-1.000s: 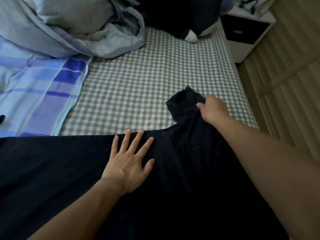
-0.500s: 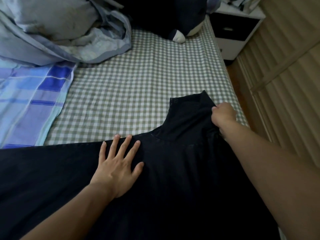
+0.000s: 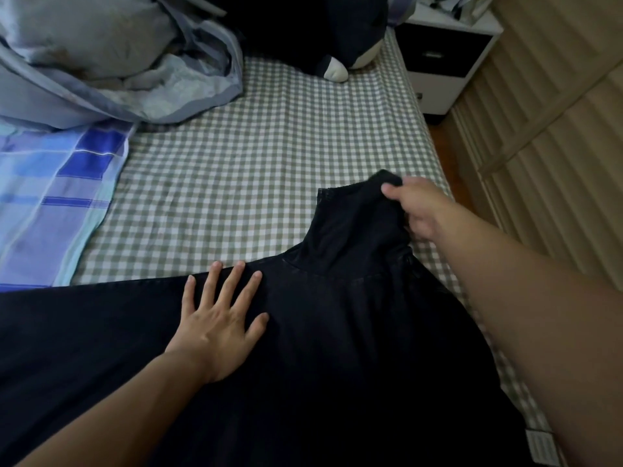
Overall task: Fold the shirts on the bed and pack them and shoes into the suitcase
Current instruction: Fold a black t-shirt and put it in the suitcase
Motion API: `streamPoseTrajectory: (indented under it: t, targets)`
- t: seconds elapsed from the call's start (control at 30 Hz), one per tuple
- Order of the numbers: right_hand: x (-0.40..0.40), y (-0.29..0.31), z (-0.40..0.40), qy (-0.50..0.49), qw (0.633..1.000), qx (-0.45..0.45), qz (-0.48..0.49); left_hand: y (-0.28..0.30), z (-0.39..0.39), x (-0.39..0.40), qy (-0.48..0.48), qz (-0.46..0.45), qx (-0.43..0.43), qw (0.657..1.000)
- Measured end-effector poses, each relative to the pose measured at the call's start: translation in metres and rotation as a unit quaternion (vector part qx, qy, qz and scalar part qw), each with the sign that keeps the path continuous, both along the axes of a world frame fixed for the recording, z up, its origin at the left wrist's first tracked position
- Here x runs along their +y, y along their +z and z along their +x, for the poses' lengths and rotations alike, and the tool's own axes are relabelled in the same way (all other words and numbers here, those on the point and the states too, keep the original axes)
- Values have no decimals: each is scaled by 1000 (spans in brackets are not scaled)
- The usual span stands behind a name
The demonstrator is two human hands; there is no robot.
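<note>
Here, black shirt (image 3: 337, 348) lies spread on the bed (image 3: 256, 170), near its front edge, w/ sleeve (image 3: 354, 224) sticking up toward the far right side. Left hand (image 3: 219, 318) lies flat on the shirt, fingers straight & splayed, pressing it down. Right hand (image 3: 416, 210) pinches the sleeve's end, fingers curled round the cloth. Blue plaid sheet (image 3: 54, 197) at left, crumpled duvet (image 3: 111, 59) behind, nightstand (image 3: 441, 59) far right.

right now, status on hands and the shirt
Left hand flat, pressing the black shirt. Right hand has a grip on the sleeve end. Shirt spread on the bed, unfolded. Suitcase, shoes not in view.
</note>
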State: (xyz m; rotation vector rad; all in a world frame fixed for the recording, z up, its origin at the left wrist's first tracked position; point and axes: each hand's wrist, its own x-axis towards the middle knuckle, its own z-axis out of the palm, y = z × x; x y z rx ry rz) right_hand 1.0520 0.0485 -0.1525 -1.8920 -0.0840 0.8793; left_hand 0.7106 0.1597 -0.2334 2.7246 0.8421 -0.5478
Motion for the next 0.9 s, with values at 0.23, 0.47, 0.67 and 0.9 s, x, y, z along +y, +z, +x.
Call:
streamPoseTrajectory:
  t: [0.23, 0.47, 0.67, 0.9]
  targets:
    - [-106, 46, -103, 331, 893, -289, 100, 6, 1, 8, 5, -48, 9, 999]
    - [-191, -13, -145, 329, 834, -432, -101, 33, 9, 4, 25, -41, 15, 999]
    - [-154, -10, -158, 86, 944, -239, -209, 69, 19, -74, 267, -129, -174, 939]
    - [-95, -12, -111, -30, 984, -152, -91, 59, 9, -97, 189, -37, -94, 977]
